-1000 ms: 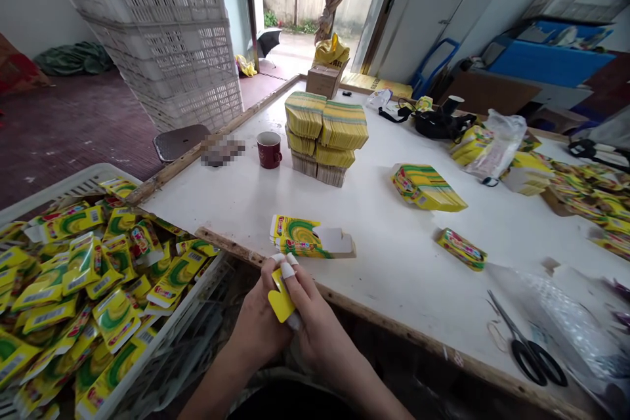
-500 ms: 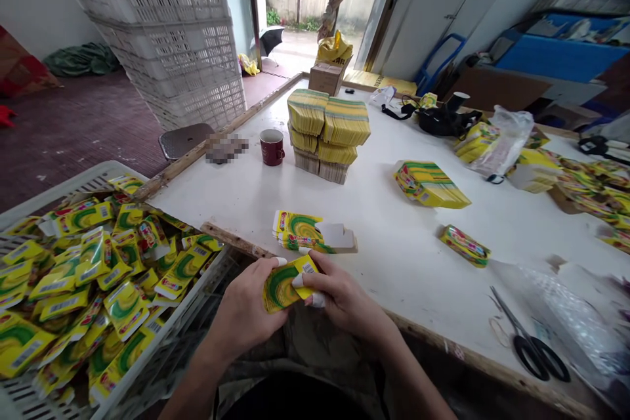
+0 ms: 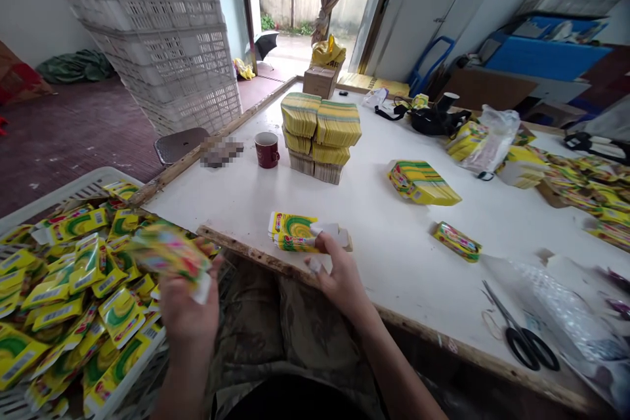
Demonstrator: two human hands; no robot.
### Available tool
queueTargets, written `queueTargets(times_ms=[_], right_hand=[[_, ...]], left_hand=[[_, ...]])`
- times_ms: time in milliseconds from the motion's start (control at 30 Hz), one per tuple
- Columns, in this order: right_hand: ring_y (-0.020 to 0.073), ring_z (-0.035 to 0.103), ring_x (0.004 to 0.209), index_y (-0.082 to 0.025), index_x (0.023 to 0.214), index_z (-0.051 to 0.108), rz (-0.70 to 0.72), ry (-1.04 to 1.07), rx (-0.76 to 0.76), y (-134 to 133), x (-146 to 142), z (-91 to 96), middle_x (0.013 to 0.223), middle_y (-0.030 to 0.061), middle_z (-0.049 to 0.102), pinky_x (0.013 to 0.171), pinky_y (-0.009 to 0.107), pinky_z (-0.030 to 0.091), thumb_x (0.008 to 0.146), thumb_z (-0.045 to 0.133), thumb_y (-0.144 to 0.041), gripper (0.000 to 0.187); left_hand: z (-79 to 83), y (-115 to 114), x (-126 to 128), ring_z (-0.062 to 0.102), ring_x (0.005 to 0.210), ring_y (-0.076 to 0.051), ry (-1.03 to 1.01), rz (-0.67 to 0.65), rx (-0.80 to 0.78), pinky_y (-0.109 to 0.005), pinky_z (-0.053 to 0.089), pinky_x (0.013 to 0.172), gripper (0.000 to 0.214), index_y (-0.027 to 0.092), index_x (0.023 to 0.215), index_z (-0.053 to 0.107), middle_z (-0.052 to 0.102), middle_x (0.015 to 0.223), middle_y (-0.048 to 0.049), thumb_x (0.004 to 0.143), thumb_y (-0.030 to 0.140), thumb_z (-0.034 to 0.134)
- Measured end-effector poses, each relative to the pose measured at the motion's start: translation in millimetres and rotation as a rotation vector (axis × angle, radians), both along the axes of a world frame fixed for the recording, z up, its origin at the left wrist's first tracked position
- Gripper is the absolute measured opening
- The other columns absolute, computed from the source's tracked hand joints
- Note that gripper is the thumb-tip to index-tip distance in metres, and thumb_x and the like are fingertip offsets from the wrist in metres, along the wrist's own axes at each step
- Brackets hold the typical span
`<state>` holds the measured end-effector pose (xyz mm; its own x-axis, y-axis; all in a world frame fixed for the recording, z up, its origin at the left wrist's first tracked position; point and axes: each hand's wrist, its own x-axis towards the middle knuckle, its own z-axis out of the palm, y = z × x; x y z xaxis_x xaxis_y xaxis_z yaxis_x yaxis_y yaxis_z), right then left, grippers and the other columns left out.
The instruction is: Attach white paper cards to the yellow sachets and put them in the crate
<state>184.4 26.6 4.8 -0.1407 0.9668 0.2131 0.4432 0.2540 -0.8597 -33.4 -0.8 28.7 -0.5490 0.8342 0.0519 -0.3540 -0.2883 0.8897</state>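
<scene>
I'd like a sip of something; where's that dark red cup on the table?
The dark red cup stands on the white table, toward its far left, just left of the tall stack of yellow packets.
</scene>
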Motion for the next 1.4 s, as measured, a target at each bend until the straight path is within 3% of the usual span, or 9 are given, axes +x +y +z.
queueTargets(times_ms=[133,367,533,633,700,867,1000,1200,1400], right_hand=[[0.0279,0.052,0.100,-0.013,0.124,0.048,-0.148,-0.490,0.065,29.7,2.6,-6.4,0.109,0.0152,0.061,0.089,0.045,0.042,0.079,0.044,-0.004,0.046],[0.0264,0.051,0.092,-0.011,0.118,0.046,-0.175,-0.551,0.052,41.5,-3.4,-17.8,0.100,0.0141,0.059,0.082,0.041,0.040,0.071,0.041,0.002,0.050],[0.0169,0.052,0.077,-0.018,0.122,0.036,-0.152,-0.001,-0.035,19.8,-13.0,-13.0,0.089,0.0034,0.052,0.071,0.031,0.045,0.073,0.051,-0.005,0.053],[0.0133,0.052,0.074,-0.024,0.125,0.034,0.042,0.380,-0.217,-9.6,-28.7,0.2,0.091,0.0006,0.052,0.067,0.027,0.044,0.075,0.060,-0.014,0.057],[0.0120,0.052,0.074,-0.025,0.127,0.036,0.229,0.561,-0.349,-30.0,-40.1,10.7,0.091,-0.0001,0.053,0.066,0.025,0.042,0.075,0.064,-0.017,0.060],[0.0133,0.047,0.078,-0.025,0.122,0.045,0.317,0.577,-0.420,-55.2,-55.7,22.3,0.086,-0.0021,0.050,0.069,0.025,0.039,0.065,0.076,-0.022,0.064],[0.0116,0.045,0.071,-0.023,0.109,0.051,0.224,0.592,-0.471,-48.1,-50.1,17.6,0.078,-0.0038,0.047,0.063,0.023,0.037,0.071,0.072,-0.027,0.044],[0.0139,0.055,0.072,-0.019,0.089,0.057,0.169,0.279,-0.121,-30.5,-28.6,14.5,0.076,0.0008,0.059,0.065,0.023,0.042,0.086,0.050,-0.022,0.008],[0.0148,0.062,0.066,-0.027,0.092,0.067,0.116,-0.176,0.464,-4.3,4.8,6.9,0.072,0.0014,0.066,0.058,0.020,0.049,0.084,0.054,-0.017,0.019]], left_hand=[[4.5,9.5,-11.5,0.057,0.113,-0.027,-0.478,0.099,-0.177,-0.041,0.049,0.099,0.066,0.012,0.111,0.046,0.053,0.120,-0.0196,0.076,0.067,0.052],[-21.8,6.6,9.9,0.061,0.091,-0.016,-0.440,-0.036,-0.333,-0.025,0.055,0.074,0.041,0.017,0.101,0.058,0.060,0.105,-0.0090,0.080,0.051,0.058],[-26.7,-0.4,38.5,0.057,0.107,-0.020,-0.372,-0.190,-0.205,-0.030,0.052,0.086,0.060,0.019,0.113,0.057,0.058,0.117,-0.0106,0.071,0.061,0.064],[-19.5,-5.9,54.2,0.050,0.119,-0.024,-0.342,-0.253,-0.054,-0.033,0.050,0.092,0.068,0.025,0.119,0.056,0.053,0.129,-0.0085,0.065,0.065,0.069],[-12.5,-7.8,60.6,0.055,0.110,-0.023,-0.348,-0.259,-0.001,-0.031,0.051,0.089,0.063,0.024,0.113,0.059,0.059,0.116,-0.0073,0.068,0.066,0.065],[-0.6,-5.7,63.8,0.050,0.065,-0.011,-0.374,-0.139,0.044,-0.021,0.051,0.064,0.051,0.021,0.081,0.058,0.049,0.072,0.0015,0.070,0.070,0.059],[-7.2,-9.1,61.6,0.057,0.071,-0.018,-0.266,-0.237,-0.084,-0.029,0.054,0.067,0.071,0.020,0.085,0.060,0.058,0.075,-0.0023,0.059,0.085,0.051],[-32.3,-13.3,45.8,0.063,0.078,-0.015,-0.060,-0.129,-0.217,-0.023,0.054,0.073,0.032,0.020,0.092,0.065,0.069,0.083,0.0000,0.069,0.039,0.077],[-13.1,15.1,12.6,0.061,0.105,-0.027,0.151,-0.242,-0.130,-0.034,0.053,0.088,0.061,0.019,0.111,0.062,0.066,0.115,-0.0100,0.071,0.065,0.062]])
